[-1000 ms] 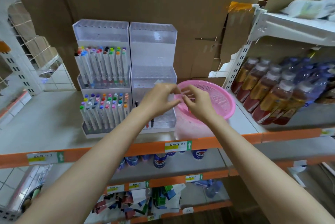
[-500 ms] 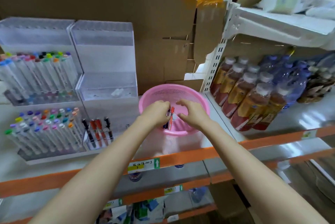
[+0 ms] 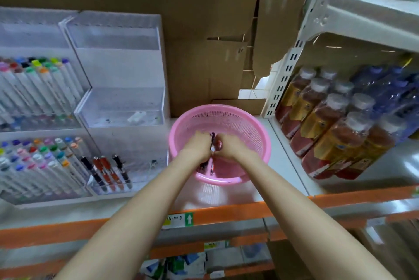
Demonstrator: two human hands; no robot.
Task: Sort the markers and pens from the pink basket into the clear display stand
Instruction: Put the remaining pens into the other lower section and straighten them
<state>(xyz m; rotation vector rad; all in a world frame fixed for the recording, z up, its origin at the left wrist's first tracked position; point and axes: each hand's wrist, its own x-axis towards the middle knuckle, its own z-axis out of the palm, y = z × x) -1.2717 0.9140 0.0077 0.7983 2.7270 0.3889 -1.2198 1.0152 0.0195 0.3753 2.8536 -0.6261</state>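
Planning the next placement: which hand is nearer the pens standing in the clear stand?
Left. The left hand sits in the pink basket, right of the standing pens; the right hand is farther right.

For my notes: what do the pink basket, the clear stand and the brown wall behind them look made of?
Pink basket: probably moulded plastic, slightly glossy; its wall is a grid of small holes. Clear stand: likely acrylic or similar hard plastic, see-through with pale edges. Brown wall: cardboard, matt, with cut flaps and creases.
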